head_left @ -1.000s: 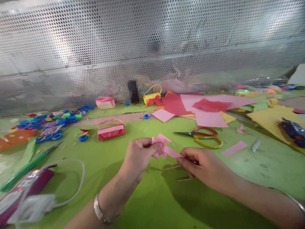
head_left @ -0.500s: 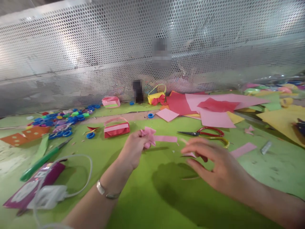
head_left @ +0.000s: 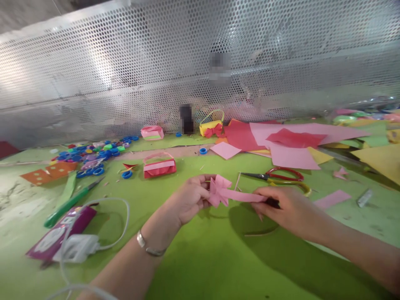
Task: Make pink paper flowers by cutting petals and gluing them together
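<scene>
A pink paper bow (head_left: pixel 219 191) is held above the middle of the green table (head_left: pixel 193 266), its strip (head_left: pixel 245 196) reaching right. The left hand (head_left: pixel 194 196) is pinched on the bow's left side, apparently to steady it; the right hand (head_left: pixel 279 205) is closed on the strip's right end, perhaps keeping it stretched. Scissors (head_left: pixel 265 176) lie just beyond, probably for easy reach. Left of them stands a red paper bag (head_left: pixel 160 168), seemingly set aside.

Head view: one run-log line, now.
left hand: holds pink paper bow | right hand: pinches strip | scissors: on green tabletop
</scene>
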`<action>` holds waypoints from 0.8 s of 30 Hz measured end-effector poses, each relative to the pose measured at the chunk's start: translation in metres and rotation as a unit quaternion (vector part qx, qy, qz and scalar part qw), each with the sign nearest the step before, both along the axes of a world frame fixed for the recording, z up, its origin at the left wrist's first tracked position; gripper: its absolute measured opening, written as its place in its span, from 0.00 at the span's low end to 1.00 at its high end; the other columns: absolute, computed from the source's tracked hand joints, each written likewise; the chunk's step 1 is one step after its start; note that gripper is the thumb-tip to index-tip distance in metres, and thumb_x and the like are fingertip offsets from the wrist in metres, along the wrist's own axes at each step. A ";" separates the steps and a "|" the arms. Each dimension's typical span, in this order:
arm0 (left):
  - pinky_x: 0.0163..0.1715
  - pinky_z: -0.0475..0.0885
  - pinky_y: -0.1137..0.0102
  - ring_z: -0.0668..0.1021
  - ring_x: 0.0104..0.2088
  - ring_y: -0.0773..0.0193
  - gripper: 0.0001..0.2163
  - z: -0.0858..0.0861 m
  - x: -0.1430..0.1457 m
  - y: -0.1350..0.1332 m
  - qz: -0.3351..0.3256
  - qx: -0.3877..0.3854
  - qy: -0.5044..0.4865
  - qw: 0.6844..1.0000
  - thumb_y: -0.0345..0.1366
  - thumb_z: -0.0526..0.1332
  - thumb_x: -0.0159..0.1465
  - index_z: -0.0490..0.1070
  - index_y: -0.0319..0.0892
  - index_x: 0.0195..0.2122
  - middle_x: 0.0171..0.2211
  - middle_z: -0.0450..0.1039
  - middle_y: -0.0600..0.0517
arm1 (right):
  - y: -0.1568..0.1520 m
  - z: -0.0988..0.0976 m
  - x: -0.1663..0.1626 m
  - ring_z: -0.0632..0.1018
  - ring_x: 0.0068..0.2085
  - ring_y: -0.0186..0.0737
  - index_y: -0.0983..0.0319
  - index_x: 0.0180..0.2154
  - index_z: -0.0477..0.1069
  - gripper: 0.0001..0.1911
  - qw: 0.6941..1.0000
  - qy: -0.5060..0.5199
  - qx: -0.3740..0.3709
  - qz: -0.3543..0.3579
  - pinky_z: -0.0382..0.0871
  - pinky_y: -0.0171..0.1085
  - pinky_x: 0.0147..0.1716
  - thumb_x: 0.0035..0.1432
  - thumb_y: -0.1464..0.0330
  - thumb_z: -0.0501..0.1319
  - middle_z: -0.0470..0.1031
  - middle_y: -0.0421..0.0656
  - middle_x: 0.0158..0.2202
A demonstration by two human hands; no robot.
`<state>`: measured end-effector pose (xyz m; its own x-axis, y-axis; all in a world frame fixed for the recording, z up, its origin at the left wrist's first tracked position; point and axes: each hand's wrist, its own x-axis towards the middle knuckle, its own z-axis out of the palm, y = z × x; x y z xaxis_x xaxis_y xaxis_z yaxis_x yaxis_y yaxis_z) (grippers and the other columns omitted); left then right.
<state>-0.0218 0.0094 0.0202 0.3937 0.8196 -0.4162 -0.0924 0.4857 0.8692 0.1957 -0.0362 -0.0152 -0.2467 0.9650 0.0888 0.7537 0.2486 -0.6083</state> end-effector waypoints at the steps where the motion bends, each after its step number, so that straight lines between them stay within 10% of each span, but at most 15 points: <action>1: 0.27 0.69 0.73 0.78 0.29 0.66 0.20 0.000 0.000 0.000 0.005 -0.005 -0.010 1.000 0.14 0.58 0.43 0.72 0.38 0.36 0.37 0.77 0.47 | 0.001 -0.001 0.001 0.65 0.19 0.35 0.57 0.19 0.66 0.16 1.000 0.000 0.001 -0.002 0.53 0.34 0.19 0.57 0.63 0.54 0.65 0.36 0.15; 7: 0.29 0.73 0.70 0.80 0.34 0.62 0.15 -0.002 0.002 0.001 0.060 0.002 -0.006 0.998 0.16 0.60 0.51 0.70 0.38 0.38 0.38 0.78 0.44 | 0.000 -0.002 0.000 0.69 0.20 0.35 0.57 0.27 0.71 0.02 1.000 -0.003 -0.022 -0.019 0.56 0.33 0.19 0.51 0.67 0.61 0.71 0.35 0.19; 11: 0.31 0.73 0.73 0.78 0.29 0.69 0.08 -0.009 0.004 0.002 0.115 0.029 0.033 0.992 0.19 0.61 0.56 0.74 0.37 0.33 0.31 0.77 0.50 | -0.004 0.005 -0.004 0.71 0.23 0.36 0.55 0.41 0.73 0.19 0.994 0.044 -0.104 0.006 0.60 0.32 0.20 0.43 0.63 0.70 0.73 0.34 0.24; 17: 0.31 0.74 0.71 0.79 0.27 0.66 0.09 -0.013 0.002 0.001 0.092 0.037 0.051 0.994 0.23 0.70 0.47 0.79 0.37 0.30 0.28 0.79 0.50 | -0.004 0.007 -0.003 0.74 0.31 0.41 0.59 0.35 0.76 0.21 0.998 0.054 -0.008 0.012 0.64 0.37 0.29 0.63 0.53 0.51 0.75 0.43 0.31; 24: 0.27 0.72 0.73 0.76 0.22 0.69 0.07 -0.011 0.014 -0.014 0.025 0.024 0.048 0.998 0.26 0.71 0.46 0.80 0.35 0.28 0.24 0.79 0.50 | -0.007 0.009 -0.018 0.64 0.24 0.35 0.59 0.23 0.64 0.19 0.997 0.076 -0.019 -0.005 0.55 0.35 0.23 0.58 0.54 0.53 0.63 0.37 0.23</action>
<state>-0.0074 -0.0047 0.0089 0.3113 0.8576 -0.4094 -0.0308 0.4397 0.8976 0.1773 -0.0431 -0.0066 -0.2236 0.9707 0.0878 0.6552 0.2164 -0.7238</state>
